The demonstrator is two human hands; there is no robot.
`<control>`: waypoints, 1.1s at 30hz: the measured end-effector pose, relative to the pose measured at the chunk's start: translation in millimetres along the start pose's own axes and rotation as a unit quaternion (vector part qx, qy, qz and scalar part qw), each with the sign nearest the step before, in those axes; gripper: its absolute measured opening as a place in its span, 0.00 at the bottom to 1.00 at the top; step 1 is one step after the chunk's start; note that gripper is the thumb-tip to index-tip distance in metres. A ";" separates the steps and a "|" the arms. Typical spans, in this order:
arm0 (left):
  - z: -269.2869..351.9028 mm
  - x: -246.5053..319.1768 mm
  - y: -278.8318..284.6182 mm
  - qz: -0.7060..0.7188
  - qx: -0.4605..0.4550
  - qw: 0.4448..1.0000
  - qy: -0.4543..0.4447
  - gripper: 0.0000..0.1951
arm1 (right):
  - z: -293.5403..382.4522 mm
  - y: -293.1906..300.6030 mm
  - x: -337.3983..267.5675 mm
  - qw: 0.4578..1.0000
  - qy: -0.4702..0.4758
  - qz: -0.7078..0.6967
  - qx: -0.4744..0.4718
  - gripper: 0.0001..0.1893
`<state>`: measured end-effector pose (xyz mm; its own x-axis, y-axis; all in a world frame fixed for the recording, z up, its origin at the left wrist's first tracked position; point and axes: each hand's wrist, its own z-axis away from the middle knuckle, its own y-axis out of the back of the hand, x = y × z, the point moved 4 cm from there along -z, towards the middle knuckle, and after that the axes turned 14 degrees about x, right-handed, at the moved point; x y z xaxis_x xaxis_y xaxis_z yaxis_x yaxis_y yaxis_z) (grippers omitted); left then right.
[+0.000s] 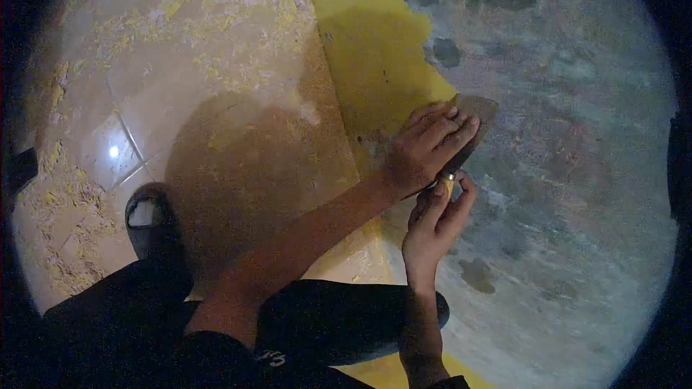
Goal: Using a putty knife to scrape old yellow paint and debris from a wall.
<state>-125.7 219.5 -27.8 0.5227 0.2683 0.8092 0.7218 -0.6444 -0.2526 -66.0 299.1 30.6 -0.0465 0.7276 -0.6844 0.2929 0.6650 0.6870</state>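
Observation:
My right hand (438,216) holds the yellowish handle (449,186) of a scraper, close to its metal ferrule. The dark, flared blade (484,119) points up and to the right, over bare grey wall surface beside the ragged edge of the yellow paint (373,48). My left hand (432,138) lies over the blade with its fingers spread along it. Its palm and wrist are near the lower end of the yellow area. The back of the handle is hidden in my right hand.
Stripped, mottled grey surface (567,162) fills the right side. Tiled floor (157,119) lies to the left, strewn with yellow paint flakes (81,227). My dark-clad legs (335,319) and a dark shoe (148,224) are below. Shadows fall across floor and paint.

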 end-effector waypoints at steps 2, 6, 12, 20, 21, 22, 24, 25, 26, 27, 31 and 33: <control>1.8 1.0 1.3 0.002 -0.016 1.000 -0.003 0.22 | 6.0 5.3 -4.4 1.000 -0.020 0.017 -0.004 0.13; 4.2 2.4 -1.9 0.022 -0.022 1.000 -0.003 0.22 | 6.3 6.8 -10.7 1.000 -0.010 0.018 0.005 0.12; 3.4 -0.4 -2.4 0.031 0.001 1.000 -0.002 0.22 | 9.0 5.2 -15.0 0.997 0.033 0.073 0.019 0.13; 1.6 -3.7 -0.2 0.050 0.022 0.998 0.020 0.20 | 10.4 0.4 -13.7 0.995 0.039 0.086 0.016 0.14; 2.1 -1.2 -1.5 0.048 0.024 0.999 0.011 0.20 | 11.8 4.5 -12.7 0.995 0.040 0.095 0.016 0.14; 2.9 0.4 -2.1 0.043 0.023 0.999 0.001 0.19 | 12.6 8.2 -9.8 0.992 0.053 0.114 0.011 0.14; -0.7 -3.8 -3.3 0.028 0.035 0.999 -0.009 0.19 | 5.5 4.8 -10.0 0.992 0.062 0.114 0.003 0.14; -4.9 -9.2 -5.5 0.022 0.045 0.999 -0.005 0.19 | -2.6 -1.7 -11.9 0.993 0.057 0.101 0.003 0.14; -4.2 -10.0 -5.3 0.017 0.055 0.998 0.000 0.19 | -0.7 -1.1 -11.4 0.995 0.050 0.091 0.005 0.14; -4.1 -9.1 -6.3 0.013 0.054 0.998 0.001 0.19 | -3.1 -3.1 -12.9 0.996 0.047 0.078 0.007 0.14; 2.3 -5.4 -6.2 0.016 0.041 0.999 -0.007 0.19 | 4.0 -3.1 -21.4 0.997 0.034 0.062 0.003 0.14; 1.9 -6.6 -8.1 0.036 0.026 0.999 0.010 0.19 | 3.3 -3.0 -20.1 0.996 0.030 0.080 0.012 0.14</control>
<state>-134.1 224.3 -32.1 0.5655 0.2071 0.7983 0.7048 -0.6240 -0.3373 -62.8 281.9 41.5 -0.0535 0.8327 -0.5511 0.3231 0.5366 0.7795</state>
